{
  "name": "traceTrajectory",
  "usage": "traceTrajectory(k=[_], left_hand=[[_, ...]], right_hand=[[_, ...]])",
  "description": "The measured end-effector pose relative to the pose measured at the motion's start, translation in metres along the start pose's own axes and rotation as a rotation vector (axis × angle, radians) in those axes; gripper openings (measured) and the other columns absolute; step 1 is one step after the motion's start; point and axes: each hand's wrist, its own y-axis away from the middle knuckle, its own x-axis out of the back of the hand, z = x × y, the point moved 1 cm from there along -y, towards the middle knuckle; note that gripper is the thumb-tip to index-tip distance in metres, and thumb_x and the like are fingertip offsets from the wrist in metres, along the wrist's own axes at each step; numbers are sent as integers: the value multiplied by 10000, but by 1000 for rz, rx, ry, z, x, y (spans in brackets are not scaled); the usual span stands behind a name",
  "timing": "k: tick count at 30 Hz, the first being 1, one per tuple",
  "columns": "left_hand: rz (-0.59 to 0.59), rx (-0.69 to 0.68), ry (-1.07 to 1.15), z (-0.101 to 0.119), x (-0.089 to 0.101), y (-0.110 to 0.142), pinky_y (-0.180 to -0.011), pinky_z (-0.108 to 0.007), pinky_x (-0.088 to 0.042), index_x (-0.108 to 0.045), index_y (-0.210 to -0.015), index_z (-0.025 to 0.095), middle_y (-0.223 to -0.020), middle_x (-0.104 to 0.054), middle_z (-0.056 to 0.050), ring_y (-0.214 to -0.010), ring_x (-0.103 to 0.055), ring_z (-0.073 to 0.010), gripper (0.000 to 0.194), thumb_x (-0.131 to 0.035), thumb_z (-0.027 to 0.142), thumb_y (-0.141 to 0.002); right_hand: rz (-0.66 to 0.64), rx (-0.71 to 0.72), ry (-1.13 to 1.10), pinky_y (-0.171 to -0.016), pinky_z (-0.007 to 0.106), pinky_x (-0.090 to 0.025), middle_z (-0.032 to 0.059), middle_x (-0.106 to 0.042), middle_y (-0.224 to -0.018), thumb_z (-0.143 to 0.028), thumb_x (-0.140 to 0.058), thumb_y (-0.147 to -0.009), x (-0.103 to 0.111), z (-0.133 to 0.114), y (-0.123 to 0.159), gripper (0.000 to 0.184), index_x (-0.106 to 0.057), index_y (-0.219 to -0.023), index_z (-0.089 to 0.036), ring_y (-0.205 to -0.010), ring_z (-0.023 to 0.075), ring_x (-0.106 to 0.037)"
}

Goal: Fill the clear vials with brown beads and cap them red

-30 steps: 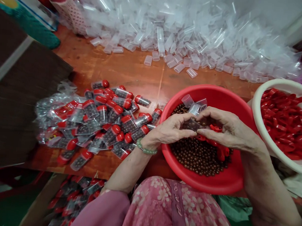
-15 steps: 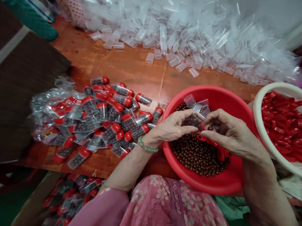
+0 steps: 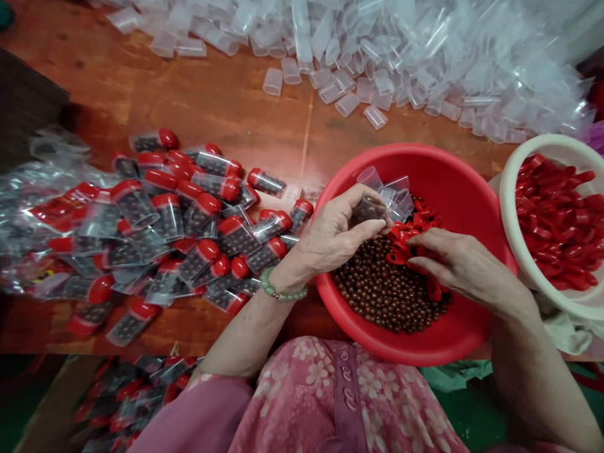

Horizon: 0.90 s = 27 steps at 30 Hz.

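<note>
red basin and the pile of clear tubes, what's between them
In the head view, a strip of reddish-brown wooden tabletop lies between the red basin and the pile of clear tubes.

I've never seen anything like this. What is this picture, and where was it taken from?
There's no machine here: these are a person's own bare hands, seen from a camera worn on the head, looking down. The left hand holds a clear container with dark beads inside. The right hand is at some red pieces in a red basin, above brown beads. On the wooden table lie red-capped containers, heaped clear tubes and a white basin of similar red pieces.
</note>
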Motion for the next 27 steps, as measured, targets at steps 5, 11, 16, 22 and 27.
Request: traceTrajectory(k=[5, 11, 16, 22, 27], left_hand=[[-44, -22, -102, 0, 0, 0, -821, -275, -492, -575, -1012, 182, -921, -677, -22, -862, -630, -139, 160, -642, 272, -898], [-57, -20, -133, 0, 1, 0, -824, -287, -495, -567, -989, 183, -922, -681, -31, -868, -635, -151, 141, -627, 282, -909], [-95, 12, -88, 2, 1, 0, -819, -293, -494, -564, -1023, 171, -943, -686, -45, -868, -640, -150, 162, -626, 243, -891], [-98, 84, 25, 4, 0, 1, -834, -286, -492, -570, -1081, 170, -922, -660, -14, -833, -636, -126, 269, -692, 238, -851], [27, 85, -13, 8, 0, 1, -759, -256, -475, -577, -1001, 170, -859, -652, 9, -787, -607, -117, 293, -762, 283, -803]], right_hand=[[-106, -96, 271, -800, 367, -527, 147, -748, -1005, -244, -494, -975, -28, -3, -7, 221, -642, -1109, -148, -917, 275, -716], [-76, -169, 194, -769, 364, -512, 133, -740, -967, -248, -460, -976, -26, 1, -9, 236, -629, -1107, -149, -862, 265, -707], [179, -231, -464, -814, 351, -534, 69, -730, -1013, -426, -578, -959, -6, 4, 1, 323, -630, -1196, -213, -908, 216, -686], [183, -189, -1107, -600, 208, -453, -35, -634, -679, -457, -626, -959, 1, -17, -14, 297, -665, -1127, -215, -589, 87, -570], [47, -170, -1253, -543, 183, -433, -11, -693, -773, -474, -632, -956, -9, -36, -28, 286, -637, -1062, -209, -547, 57, -558]])
